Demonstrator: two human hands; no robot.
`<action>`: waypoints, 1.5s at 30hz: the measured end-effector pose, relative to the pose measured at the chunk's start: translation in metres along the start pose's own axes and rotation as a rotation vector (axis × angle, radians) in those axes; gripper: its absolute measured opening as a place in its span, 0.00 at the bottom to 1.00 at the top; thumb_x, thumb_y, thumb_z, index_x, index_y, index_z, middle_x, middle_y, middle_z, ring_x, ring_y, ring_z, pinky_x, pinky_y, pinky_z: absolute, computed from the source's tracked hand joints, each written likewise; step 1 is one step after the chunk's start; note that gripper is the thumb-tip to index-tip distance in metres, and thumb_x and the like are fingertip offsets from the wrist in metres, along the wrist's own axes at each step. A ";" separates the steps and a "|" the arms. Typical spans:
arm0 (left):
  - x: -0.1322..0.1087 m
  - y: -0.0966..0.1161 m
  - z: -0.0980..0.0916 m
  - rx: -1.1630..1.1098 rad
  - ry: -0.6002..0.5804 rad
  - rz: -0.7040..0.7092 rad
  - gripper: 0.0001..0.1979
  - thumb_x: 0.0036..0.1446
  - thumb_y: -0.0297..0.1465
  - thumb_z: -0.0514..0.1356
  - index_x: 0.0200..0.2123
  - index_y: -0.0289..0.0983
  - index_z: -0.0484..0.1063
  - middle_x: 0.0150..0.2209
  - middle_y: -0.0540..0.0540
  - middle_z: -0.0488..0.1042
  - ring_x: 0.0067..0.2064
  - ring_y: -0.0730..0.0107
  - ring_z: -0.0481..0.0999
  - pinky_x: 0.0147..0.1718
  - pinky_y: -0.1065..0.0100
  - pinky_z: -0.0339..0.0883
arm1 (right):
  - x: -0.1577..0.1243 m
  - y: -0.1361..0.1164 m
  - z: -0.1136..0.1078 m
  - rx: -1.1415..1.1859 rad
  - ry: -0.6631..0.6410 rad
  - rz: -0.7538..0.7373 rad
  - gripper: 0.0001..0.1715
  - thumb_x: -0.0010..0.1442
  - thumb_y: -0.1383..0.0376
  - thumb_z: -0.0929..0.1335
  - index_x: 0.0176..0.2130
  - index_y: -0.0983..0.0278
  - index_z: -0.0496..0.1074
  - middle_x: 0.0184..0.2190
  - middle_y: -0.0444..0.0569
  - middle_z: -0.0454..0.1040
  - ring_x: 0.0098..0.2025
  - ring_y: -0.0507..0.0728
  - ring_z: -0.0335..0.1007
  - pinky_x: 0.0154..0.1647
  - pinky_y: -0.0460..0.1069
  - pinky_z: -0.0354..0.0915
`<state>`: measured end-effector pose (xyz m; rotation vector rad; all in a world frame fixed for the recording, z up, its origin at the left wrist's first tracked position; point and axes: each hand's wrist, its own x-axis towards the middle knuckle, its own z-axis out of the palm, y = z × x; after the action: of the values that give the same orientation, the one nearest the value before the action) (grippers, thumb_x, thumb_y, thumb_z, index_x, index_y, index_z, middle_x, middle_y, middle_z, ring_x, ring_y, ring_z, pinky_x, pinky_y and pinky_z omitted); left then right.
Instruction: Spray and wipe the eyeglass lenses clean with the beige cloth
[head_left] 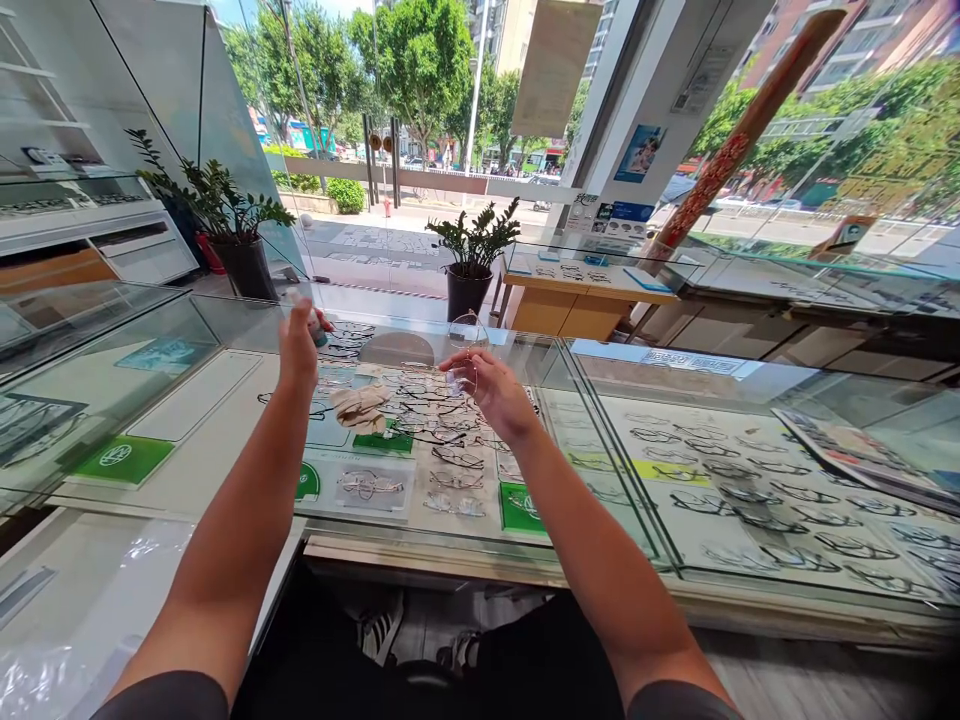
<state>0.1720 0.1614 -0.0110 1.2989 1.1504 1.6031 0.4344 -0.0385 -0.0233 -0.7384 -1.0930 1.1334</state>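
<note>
My left hand [298,345] is closed around a small spray bottle [321,336], raised above the glass counter; its white top and a teal part show past my fingers. In my right hand [495,388] a pair of thin-rimmed eyeglasses [466,328] is pinched, held upright with the lenses above and beside the fingers. Between and below the hands lies a crumpled beige cloth [360,407]. Around it, several eyeglass frames [457,457] are laid out in rows, though I cannot tell for each whether it is on or under the glass.
The glass display counter [480,545] spans the front, with more frames [750,490] in its right section. Green cards [124,458] lie inside. A magazine [862,450] rests at the far right. Beyond stand potted plants [466,290] and a wooden cabinet [581,315] by the window.
</note>
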 end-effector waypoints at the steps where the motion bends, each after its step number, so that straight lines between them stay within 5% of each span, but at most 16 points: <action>1: 0.008 -0.003 -0.006 0.065 0.098 -0.011 0.11 0.74 0.36 0.52 0.38 0.38 0.66 0.33 0.49 0.71 0.36 0.70 0.72 0.40 0.68 0.70 | 0.000 -0.001 0.000 0.005 0.007 0.003 0.13 0.68 0.51 0.75 0.44 0.55 0.84 0.46 0.47 0.86 0.45 0.56 0.76 0.45 0.51 0.66; 3: 0.022 -0.008 -0.019 0.195 0.255 -0.057 0.04 0.74 0.30 0.55 0.45 0.36 0.68 0.40 0.48 0.75 0.42 0.70 0.74 0.49 0.65 0.69 | 0.000 -0.002 0.000 0.011 0.022 0.010 0.13 0.68 0.50 0.75 0.44 0.55 0.84 0.46 0.47 0.86 0.45 0.56 0.76 0.45 0.51 0.66; 6: 0.038 -0.020 -0.038 0.353 0.437 -0.150 0.14 0.74 0.28 0.58 0.60 0.33 0.67 0.58 0.41 0.76 0.58 0.61 0.74 0.66 0.50 0.62 | -0.001 -0.005 0.001 0.020 0.031 0.016 0.14 0.67 0.50 0.76 0.43 0.55 0.83 0.46 0.48 0.86 0.44 0.56 0.75 0.44 0.51 0.67; 10: 0.051 -0.037 -0.058 0.477 0.574 -0.286 0.24 0.73 0.39 0.65 0.67 0.36 0.71 0.68 0.36 0.71 0.68 0.47 0.73 0.68 0.39 0.68 | -0.001 -0.007 0.001 0.045 0.026 0.018 0.14 0.66 0.49 0.76 0.43 0.56 0.84 0.45 0.47 0.85 0.44 0.56 0.75 0.44 0.50 0.68; 19: 0.048 -0.048 -0.074 0.387 0.600 -0.385 0.24 0.73 0.39 0.66 0.67 0.37 0.72 0.62 0.37 0.76 0.57 0.54 0.81 0.55 0.49 0.81 | -0.001 -0.009 0.001 0.059 0.043 0.021 0.15 0.65 0.49 0.76 0.43 0.56 0.83 0.45 0.47 0.85 0.44 0.56 0.75 0.45 0.51 0.69; 39: 0.049 -0.054 -0.084 0.366 0.683 -0.438 0.26 0.71 0.40 0.68 0.67 0.37 0.72 0.65 0.36 0.74 0.62 0.50 0.79 0.60 0.44 0.78 | -0.001 -0.010 0.002 0.036 0.026 0.018 0.15 0.67 0.48 0.75 0.43 0.55 0.81 0.45 0.47 0.84 0.45 0.56 0.75 0.45 0.52 0.69; 45: 0.047 -0.045 -0.081 0.387 0.674 -0.415 0.29 0.64 0.18 0.65 0.65 0.33 0.61 0.64 0.32 0.70 0.61 0.52 0.76 0.61 0.48 0.66 | -0.002 -0.011 0.002 0.025 0.038 0.026 0.14 0.68 0.49 0.74 0.44 0.55 0.81 0.47 0.48 0.85 0.45 0.56 0.75 0.45 0.52 0.69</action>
<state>0.0847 0.2042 -0.0463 0.6502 2.0686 1.5791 0.4365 -0.0436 -0.0133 -0.7537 -1.0383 1.1482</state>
